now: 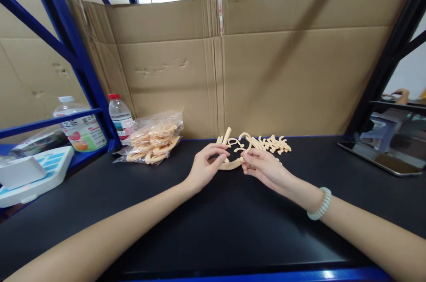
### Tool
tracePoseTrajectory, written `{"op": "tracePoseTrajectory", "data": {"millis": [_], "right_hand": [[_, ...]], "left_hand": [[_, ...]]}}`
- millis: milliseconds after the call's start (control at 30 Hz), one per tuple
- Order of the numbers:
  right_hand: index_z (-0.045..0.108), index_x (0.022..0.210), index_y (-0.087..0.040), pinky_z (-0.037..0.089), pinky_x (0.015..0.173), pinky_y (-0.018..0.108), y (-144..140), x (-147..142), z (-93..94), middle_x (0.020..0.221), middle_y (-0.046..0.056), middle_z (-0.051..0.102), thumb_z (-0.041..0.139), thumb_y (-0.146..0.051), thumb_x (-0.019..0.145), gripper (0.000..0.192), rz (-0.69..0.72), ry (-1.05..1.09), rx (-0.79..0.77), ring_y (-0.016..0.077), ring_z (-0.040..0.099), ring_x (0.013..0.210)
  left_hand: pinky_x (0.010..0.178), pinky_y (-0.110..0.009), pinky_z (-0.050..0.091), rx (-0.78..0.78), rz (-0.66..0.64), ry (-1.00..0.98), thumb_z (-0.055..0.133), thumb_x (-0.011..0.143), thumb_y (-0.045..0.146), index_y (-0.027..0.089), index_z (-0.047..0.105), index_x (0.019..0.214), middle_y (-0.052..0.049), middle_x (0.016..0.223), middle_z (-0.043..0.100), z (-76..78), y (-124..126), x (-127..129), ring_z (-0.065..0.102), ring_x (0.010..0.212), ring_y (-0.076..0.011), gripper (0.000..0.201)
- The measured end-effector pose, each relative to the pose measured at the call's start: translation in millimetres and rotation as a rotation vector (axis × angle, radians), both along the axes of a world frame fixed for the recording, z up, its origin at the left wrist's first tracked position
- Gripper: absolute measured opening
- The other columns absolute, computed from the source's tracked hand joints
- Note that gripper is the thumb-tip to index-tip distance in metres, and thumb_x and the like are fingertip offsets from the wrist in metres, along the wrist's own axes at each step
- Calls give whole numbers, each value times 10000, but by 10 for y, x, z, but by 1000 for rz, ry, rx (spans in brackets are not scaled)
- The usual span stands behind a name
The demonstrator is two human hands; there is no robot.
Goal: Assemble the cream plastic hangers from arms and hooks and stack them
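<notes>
My right hand (266, 167) pinches a pale, wood-coloured curved piece (245, 136), which arches up above the fingertips. Thumb and fingers of my left hand (205, 164) are closed near a small pale end (226, 160); most of what they hold is hidden. Between and just below the fingertips lies a thicker curved piece (231, 166), close to both hands. A straight pale stick (227, 134) slants up behind the left fingers; I cannot tell whether it is held. Further small curved pieces (234, 142) sit behind the hands.
Loose pale pieces (278, 144) lie in a pile at the back right of the black table (213, 228). Clear bags of similar pieces (155, 140), a red-capped bottle (119, 115) and a white-and-blue device (43, 173) stand left. A dark flat tablet-like object (379, 158) lies right. Cardboard (299, 73) walls the back.
</notes>
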State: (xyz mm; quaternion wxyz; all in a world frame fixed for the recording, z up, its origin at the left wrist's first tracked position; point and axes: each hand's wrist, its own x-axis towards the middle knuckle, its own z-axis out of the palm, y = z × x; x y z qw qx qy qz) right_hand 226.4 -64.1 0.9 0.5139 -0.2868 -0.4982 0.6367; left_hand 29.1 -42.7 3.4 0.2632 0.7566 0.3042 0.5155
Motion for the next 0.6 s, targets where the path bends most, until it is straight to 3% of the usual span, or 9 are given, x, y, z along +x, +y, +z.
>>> {"op": "tracePoseTrajectory", "data": {"millis": [100, 200, 267, 333, 433, 600], "right_hand": [[600, 773, -162, 471, 704, 288, -33, -25, 0, 712, -18, 587, 799, -332, 677, 279, -5, -15, -5, 98, 556, 655], [591, 764, -163, 479, 715, 296, -35, -26, -13, 714, -17, 601, 803, -319, 668, 280, -2, -32, -17, 101, 567, 656], [593, 758, -162, 483, 718, 299, -30, -19, -22, 723, -15, 602, 807, -310, 660, 279, 5, -50, -15, 102, 568, 659], [600, 757, -163, 487, 733, 300, -27, -8, -24, 742, -11, 603, 806, -306, 659, 270, 7, -84, -17, 108, 575, 690], [605, 748, -166, 492, 785, 302, -29, 13, -7, 783, -1, 611, 794, -318, 678, 252, 5, -129, -32, 130, 596, 799], [575, 717, -166, 507, 840, 359, -34, 46, 31, 883, 40, 661, 789, -362, 682, 292, 69, -141, -101, 179, 634, 888]], "left_hand": [[720, -294, 540, -174, -81, -123, 671, 767, 239, 173, 633, 840, -58, 973, 584, -54, -91, 111, 616, 885, -184, 105], [680, -274, 534, -328, -104, -316, 762, 660, 183, 220, 515, 1018, -6, 997, 533, -91, -123, 163, 599, 717, -104, 437], [713, -276, 525, -393, -102, -403, 783, 619, 151, 241, 454, 1123, 8, 983, 535, -110, -131, 174, 592, 717, -95, 608], [735, -268, 506, -445, -115, -417, 771, 633, 155, 206, 484, 1074, 22, 883, 549, -127, -142, 176, 585, 736, -104, 528], [715, -239, 466, -464, -140, -360, 745, 673, 181, 162, 517, 810, 33, 744, 536, -137, -172, 178, 582, 744, -114, 267], [789, -278, 456, -434, -197, -325, 728, 681, 177, 165, 464, 663, 25, 754, 553, -102, -217, 196, 615, 829, -153, 265]]}}
